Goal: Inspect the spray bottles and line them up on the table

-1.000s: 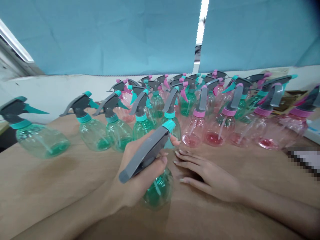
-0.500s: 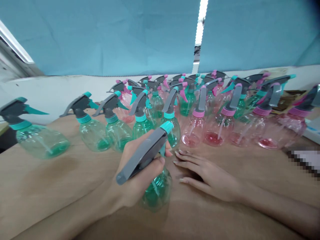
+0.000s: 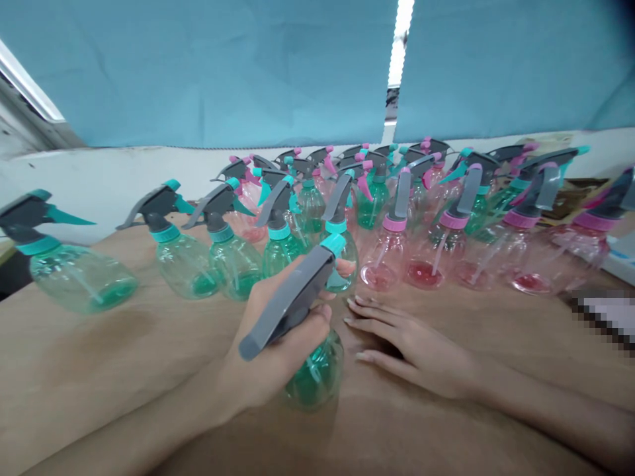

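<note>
Rn L hand (image 3: 262,373) is clamped round the neck of a green spray btl (image 3: 315,377), front & centre over tbl (image 3: 496,324); R hand (image 3: 419,350) lies flat just beside it, fingers apart, holding nothing; green btls (image 3: 241,268) & pink btls (image 3: 426,271) crowd close ahead, partly hiding more btls (image 3: 374,201) behind

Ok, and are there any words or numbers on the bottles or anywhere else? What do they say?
None that I can read.
Held bottle: no writing shows.
Other bottles: none readable; the back ones are too small to tell.
Pixelated patch, right: blurred out, so I can't tell.
Blue cloth: no writing shows.
</note>
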